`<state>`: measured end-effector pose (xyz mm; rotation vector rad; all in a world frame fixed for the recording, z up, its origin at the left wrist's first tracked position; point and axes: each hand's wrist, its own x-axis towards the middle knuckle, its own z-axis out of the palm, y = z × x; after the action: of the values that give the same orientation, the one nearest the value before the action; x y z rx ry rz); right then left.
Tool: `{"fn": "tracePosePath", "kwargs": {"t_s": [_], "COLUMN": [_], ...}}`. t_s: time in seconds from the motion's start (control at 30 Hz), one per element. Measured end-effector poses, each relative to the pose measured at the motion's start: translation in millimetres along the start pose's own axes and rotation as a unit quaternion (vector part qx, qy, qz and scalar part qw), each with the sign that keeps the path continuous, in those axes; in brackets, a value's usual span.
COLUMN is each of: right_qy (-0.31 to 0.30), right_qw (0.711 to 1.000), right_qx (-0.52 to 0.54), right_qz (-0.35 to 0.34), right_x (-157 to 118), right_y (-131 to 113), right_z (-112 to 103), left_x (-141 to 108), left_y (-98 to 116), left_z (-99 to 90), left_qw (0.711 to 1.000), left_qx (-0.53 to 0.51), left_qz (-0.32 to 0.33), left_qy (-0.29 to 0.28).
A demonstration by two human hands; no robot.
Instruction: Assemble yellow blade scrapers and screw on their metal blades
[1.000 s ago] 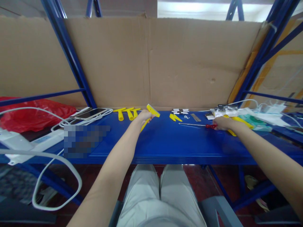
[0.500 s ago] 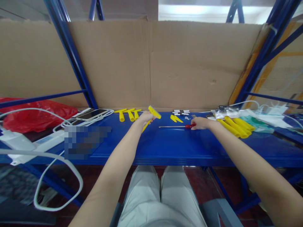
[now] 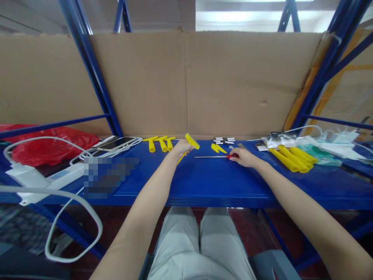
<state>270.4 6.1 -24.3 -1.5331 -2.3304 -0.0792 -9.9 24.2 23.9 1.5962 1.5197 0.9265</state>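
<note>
My left hand (image 3: 184, 147) is closed around a yellow scraper (image 3: 192, 141), its wide head pointing up and to the right. The lower end of its yellow handle shows beneath my fingers. My right hand (image 3: 244, 156) has its fingers closed on the red handle of a screwdriver (image 3: 210, 157), whose long metal shaft points left, level with the table. Whether the screwdriver touches the tabletop I cannot tell. Just beyond it are two flat yellow pieces (image 3: 218, 148), a few small metal parts (image 3: 231, 147) and several black-and-white items (image 3: 224, 140).
Three yellow T-shaped handles (image 3: 162, 144) lie at the back left of the blue table (image 3: 210, 181). Several yellow tubes (image 3: 291, 158) lie at right near clear packaging (image 3: 281, 138). On the left are a phone (image 3: 116, 143), white cables, a power strip (image 3: 62, 179) and a red bag (image 3: 52, 144).
My right hand has shifted slightly left along the screwdriver's handle. The scraper stays in my left hand, almost unmoved. The whole view has shifted a little.
</note>
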Motion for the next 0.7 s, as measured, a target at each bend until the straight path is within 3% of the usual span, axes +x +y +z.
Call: {"fn": "tracePosePath", "kwargs": {"t_s": [0.17,0.37,0.7], "right_qy": [0.006,0.071,0.109], "right_qw": [1.0,0.997,0.994], "right_qx": [-0.01,0.004,0.011], "right_qz": [0.007,0.021,-0.009], "right_x": [-1,-4,-1], "right_y": [2,5,2], "right_z": [-3,-8,-3], "left_x": [-1,5,8], "left_y": [2,-4,-6], "left_z": [-1.1,-2.3,-3.1], "left_qw": [1.0,0.999,0.997], "left_qx": [0.007,0.025,0.069], "left_qz": [0.008,-0.004,-0.01], "left_qy": [-0.007,0.024,0.027]}}
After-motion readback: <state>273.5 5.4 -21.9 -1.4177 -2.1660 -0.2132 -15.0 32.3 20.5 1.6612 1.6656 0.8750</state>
